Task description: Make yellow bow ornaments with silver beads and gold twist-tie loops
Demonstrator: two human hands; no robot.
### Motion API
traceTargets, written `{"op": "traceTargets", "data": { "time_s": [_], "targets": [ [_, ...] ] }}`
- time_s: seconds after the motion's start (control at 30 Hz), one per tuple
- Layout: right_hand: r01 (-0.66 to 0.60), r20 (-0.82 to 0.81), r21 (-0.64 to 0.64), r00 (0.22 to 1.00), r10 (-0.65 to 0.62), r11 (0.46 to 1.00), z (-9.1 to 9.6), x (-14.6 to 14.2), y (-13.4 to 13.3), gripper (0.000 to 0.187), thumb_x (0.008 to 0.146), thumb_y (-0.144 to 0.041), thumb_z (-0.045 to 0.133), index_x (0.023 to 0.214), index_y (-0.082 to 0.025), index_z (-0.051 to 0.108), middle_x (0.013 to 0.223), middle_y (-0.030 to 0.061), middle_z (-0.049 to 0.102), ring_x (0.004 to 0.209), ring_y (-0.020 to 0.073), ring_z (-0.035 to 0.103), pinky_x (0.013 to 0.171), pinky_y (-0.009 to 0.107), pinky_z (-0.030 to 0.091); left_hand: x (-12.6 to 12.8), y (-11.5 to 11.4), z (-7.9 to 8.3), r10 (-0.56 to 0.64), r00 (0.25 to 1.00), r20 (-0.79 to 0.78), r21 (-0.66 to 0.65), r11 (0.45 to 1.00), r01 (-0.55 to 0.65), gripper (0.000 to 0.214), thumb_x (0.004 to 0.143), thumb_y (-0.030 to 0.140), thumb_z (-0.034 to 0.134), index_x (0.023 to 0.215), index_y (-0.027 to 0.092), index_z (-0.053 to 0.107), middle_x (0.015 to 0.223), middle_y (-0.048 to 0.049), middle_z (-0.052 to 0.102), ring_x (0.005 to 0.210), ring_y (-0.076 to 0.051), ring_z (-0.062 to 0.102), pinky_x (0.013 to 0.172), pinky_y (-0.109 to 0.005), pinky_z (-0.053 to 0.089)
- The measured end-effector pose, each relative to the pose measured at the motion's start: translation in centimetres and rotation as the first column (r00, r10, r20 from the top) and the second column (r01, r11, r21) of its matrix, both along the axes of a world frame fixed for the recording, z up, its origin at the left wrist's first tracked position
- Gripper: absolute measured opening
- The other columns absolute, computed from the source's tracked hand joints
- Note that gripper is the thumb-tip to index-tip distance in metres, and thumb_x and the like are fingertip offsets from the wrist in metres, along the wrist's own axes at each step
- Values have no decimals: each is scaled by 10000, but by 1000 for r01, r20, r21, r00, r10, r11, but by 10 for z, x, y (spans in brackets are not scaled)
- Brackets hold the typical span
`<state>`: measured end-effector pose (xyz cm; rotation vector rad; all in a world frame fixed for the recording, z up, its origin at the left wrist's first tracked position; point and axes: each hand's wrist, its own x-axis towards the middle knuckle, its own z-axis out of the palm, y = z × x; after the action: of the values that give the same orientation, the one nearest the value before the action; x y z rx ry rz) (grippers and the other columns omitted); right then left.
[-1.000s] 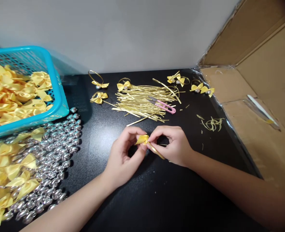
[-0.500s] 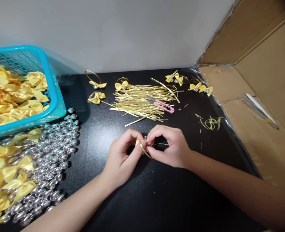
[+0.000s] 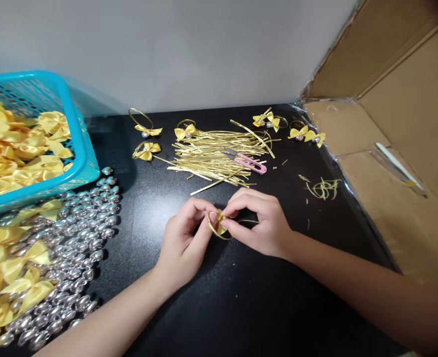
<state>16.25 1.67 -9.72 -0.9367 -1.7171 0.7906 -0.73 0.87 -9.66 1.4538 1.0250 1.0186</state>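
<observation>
Over the middle of the black table (image 3: 211, 307), my left hand (image 3: 184, 243) and my right hand (image 3: 258, 223) meet fingertip to fingertip. Both pinch a small yellow satin bow (image 3: 221, 222) with a gold wire tie (image 3: 215, 229) curled in a loop around it. Both hands are closed on this piece. A thin end of the tie sticks out to the right behind my right fingers.
A pile of gold wire ties (image 3: 215, 156) with pink snips (image 3: 250, 162) lies behind the hands. Finished bows on loops (image 3: 146, 130) (image 3: 308, 135) sit at the back. A blue basket of yellow bows (image 3: 29, 148) and silver heart beads (image 3: 81, 238) are left. A cardboard box (image 3: 390, 148) stands right.
The gold tie, straight and angled down a second ago, is now bent into a loop around the bow. Both hands stayed in place, fingers working closer together.
</observation>
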Motion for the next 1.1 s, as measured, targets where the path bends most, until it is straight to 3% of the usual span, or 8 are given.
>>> {"op": "traceTargets", "data": {
  "time_s": [0.73, 0.9, 1.1],
  "targets": [
    [-120, 113, -11, 986, 121, 993, -1, 2, 2, 125, 872, -101, 555, 786, -182, 514, 764, -2, 529, 731, 110, 516, 698, 253, 464, 0, -2, -3, 51, 999, 8, -22, 998, -51, 116, 950, 263, 509, 852, 205, 533, 647, 50, 518, 565, -68, 464, 541, -172, 390],
    [-110, 120, 8, 987, 109, 994, 1, 3, 1, 88, 843, -110, 570, 796, -179, 543, 790, 15, 571, 767, 128, 555, 738, 289, 483, 0, -1, -2, 51, 999, -2, -5, 999, -52, 131, 953, 276, 499, 846, 205, 521, 634, 52, 497, 553, -73, 442, 527, -177, 380],
    [-7, 111, 115, 994, -6, 993, 3, 2, 0, 110, 789, -112, 630, 861, -184, 589, 787, 9, 625, 772, 131, 584, 742, 290, 497, 0, -3, -2, 36, 997, -64, 87, 996, -30, 115, 947, 265, 508, 849, 206, 527, 623, 53, 500, 548, -75, 449, 524, -183, 379]
  ]
}}
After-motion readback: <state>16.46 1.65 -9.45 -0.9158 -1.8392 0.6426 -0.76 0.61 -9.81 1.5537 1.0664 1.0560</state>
